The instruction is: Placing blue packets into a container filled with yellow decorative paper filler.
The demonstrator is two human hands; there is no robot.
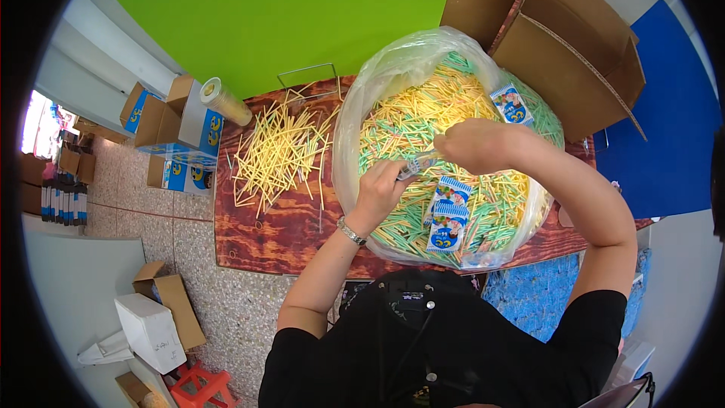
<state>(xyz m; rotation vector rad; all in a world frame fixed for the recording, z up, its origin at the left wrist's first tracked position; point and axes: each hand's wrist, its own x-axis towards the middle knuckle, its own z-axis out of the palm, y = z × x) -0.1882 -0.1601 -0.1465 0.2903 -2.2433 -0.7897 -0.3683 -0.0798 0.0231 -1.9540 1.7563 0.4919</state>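
Observation:
My left hand (384, 190), with a watch at its wrist, is closed on a small blue-and-white packet (408, 169) above the heap. Just right of it, my right hand (474, 145) is pinched shut at a pale strip reaching toward the packet. What exactly its fingers hold is too small to make out. Under both hands, a large clear plastic bag (349, 130) lies wide open, full of thin yellow, green and orange sticks (427, 98). Several blue-and-white printed packets (448, 228) rest on the sticks near me. Another printed packet (512, 104) lies beyond my right hand.
Loose yellow sticks (281, 153) are piled on the reddish wood-patterned table (266, 245), left of the bag. A wire stand (310, 75) and a clear cylindrical container (225, 102) are behind and left. Open cardboard boxes (574, 53) stand back right; a red stool (202, 385) is lower left.

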